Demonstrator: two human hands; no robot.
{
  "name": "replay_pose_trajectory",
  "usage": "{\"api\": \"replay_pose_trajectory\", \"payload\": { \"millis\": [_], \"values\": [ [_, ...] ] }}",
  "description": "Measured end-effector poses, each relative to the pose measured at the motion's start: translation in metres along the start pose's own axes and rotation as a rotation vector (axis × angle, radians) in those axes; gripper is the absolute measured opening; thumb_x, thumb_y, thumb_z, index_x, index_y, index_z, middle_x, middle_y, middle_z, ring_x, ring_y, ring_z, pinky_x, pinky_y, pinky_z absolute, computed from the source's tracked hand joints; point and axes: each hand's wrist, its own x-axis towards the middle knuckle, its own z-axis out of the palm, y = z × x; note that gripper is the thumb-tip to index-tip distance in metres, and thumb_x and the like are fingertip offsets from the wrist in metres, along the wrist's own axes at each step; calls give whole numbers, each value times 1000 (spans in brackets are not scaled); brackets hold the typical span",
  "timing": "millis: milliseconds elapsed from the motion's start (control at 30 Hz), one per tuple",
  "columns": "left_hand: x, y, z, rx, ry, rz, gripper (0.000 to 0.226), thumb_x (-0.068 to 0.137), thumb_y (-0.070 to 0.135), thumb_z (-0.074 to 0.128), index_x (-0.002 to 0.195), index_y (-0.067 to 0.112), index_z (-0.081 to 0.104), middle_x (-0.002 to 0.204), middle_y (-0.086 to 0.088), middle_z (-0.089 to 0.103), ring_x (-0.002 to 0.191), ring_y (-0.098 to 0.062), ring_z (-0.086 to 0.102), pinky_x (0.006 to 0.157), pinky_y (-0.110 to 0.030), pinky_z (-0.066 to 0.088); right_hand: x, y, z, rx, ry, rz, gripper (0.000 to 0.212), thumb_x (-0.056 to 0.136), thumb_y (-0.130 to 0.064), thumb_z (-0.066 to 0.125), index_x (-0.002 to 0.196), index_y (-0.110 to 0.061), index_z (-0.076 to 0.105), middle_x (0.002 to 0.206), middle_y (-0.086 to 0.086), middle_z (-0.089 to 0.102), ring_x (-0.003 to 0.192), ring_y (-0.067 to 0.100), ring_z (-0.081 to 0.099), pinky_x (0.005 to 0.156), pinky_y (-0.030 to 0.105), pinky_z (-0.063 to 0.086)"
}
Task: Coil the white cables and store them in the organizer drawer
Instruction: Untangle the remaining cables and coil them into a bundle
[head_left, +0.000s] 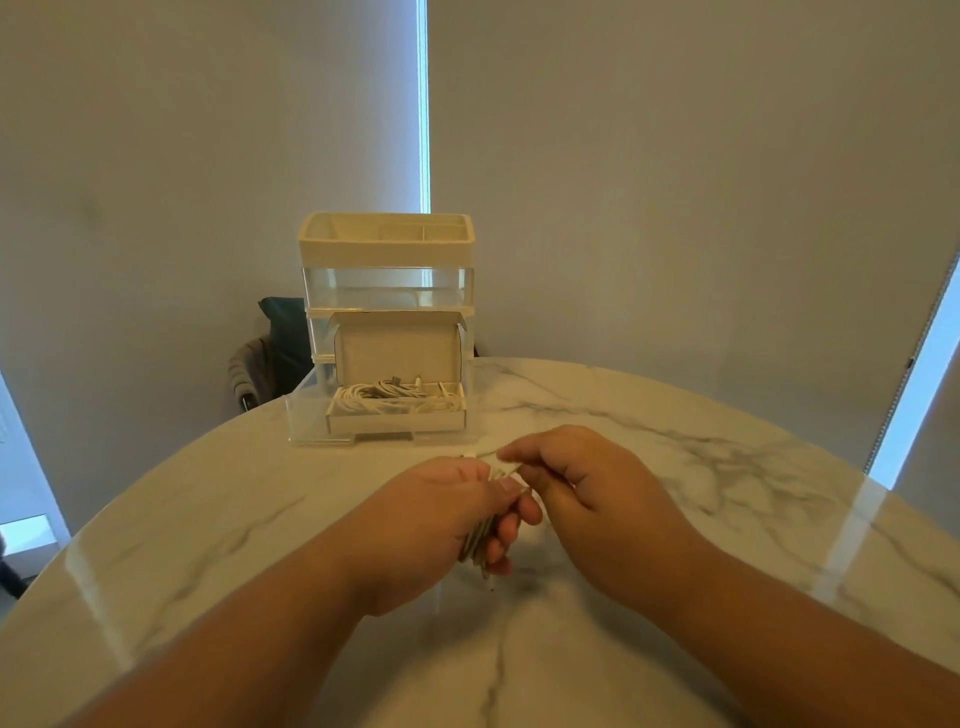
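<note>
Near centre of worktop: both hands meet just above the round white marble worktop (675, 467) with grey veining, close in front of the organizer.
Left hand grip: left hand (441, 519) has its fingers curled firmly round a bundle of looped white cable (475, 543); one plug end hangs below the fist.
Right hand grip: right hand (582, 483) pinches a strand of the same cable between thumb and forefinger at the top of the bundle; the other fingers are loosely curled.
Organizer: tiered desk organizer (387, 249), a white compartmented top tray over clear plastic drawers, standing at the far edge of the worktop.
Bottom drawer: clear plastic drawer (306, 415), pulled out toward the person.
Drawer contents: open white cardboard box (395, 421), lid flap upright, holding coiled white cables (395, 397).
Background: chair draped with dark clothing (260, 364) behind the worktop; grey blinds beyond.
</note>
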Motion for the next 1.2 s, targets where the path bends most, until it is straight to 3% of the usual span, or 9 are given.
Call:
{"api": "replay_pose_trajectory", "payload": {
  "millis": [100,200,300,500,700,867,1000,1100,1200],
  "values": [
    [-3,0,5,-23,-74,3,28,99,23,53,89,5,71,70,-8,56,61,-17,51,70,-38,51,2,2,-2,84,23,1,24,90,-17,53,93,-33,70,87,-19,63,93,-2,57,77,5,37],
    [-3,0,7,-71,-137,5,33,90,29,53,91,2,72,71,-10,57,65,-21,52,72,-41,50,2,3,-4,117,53,-44,27,85,-28,49,95,-30,73,84,-18,62,89,3,60,73,10,43],
    [-4,0,9,-139,-196,19,29,90,26,52,87,5,72,71,-11,58,66,-23,52,74,-43,46,2,2,-5,189,61,-23,27,84,-23,51,96,-31,74,86,-21,61,84,6,63,69,14,46],
    [-7,3,5,-144,-340,-21,36,91,20,50,108,-7,67,79,-13,58,69,-21,54,81,-43,48,1,3,-8,328,-7,12,24,84,-14,61,92,-29,78,86,-10,68,85,6,67,74,9,45],
    [-6,0,11,-200,-319,-1,33,89,14,49,107,-9,66,76,-11,58,67,-21,52,74,-38,51,2,0,-9,635,-31,154,21,90,3,62,88,-11,78,77,10,69,63,25,71,59,17,53],
    [-5,0,11,-255,-284,5,27,93,12,48,103,-4,66,73,-8,58,64,-16,55,69,-30,52,0,9,-5,648,-84,244,19,93,-4,61,92,-12,78,74,4,72,71,18,71,74,31,54],
    [-6,5,11,-383,-242,64,26,92,15,47,99,-2,66,73,-10,55,65,-18,54,70,-34,53,-1,3,-1,987,-203,275,14,88,-2,60,95,6,69,61,9,63,53,19,62,53,30,53],
    [-6,13,8,-518,-200,95,24,91,15,47,96,-2,64,71,-8,51,62,-17,51,68,-33,54,2,-3,-1,1029,-168,177,21,85,-9,58,92,-11,77,75,5,69,71,15,65,69,28,55],
    [-8,19,6,-553,-157,103,21,92,12,52,88,0,69,69,-8,51,60,-17,52,66,-33,56,1,0,0,1063,-7,184,29,89,-11,55,111,-17,72,90,9,75,85,21,71,79,32,57]
  ]
}}
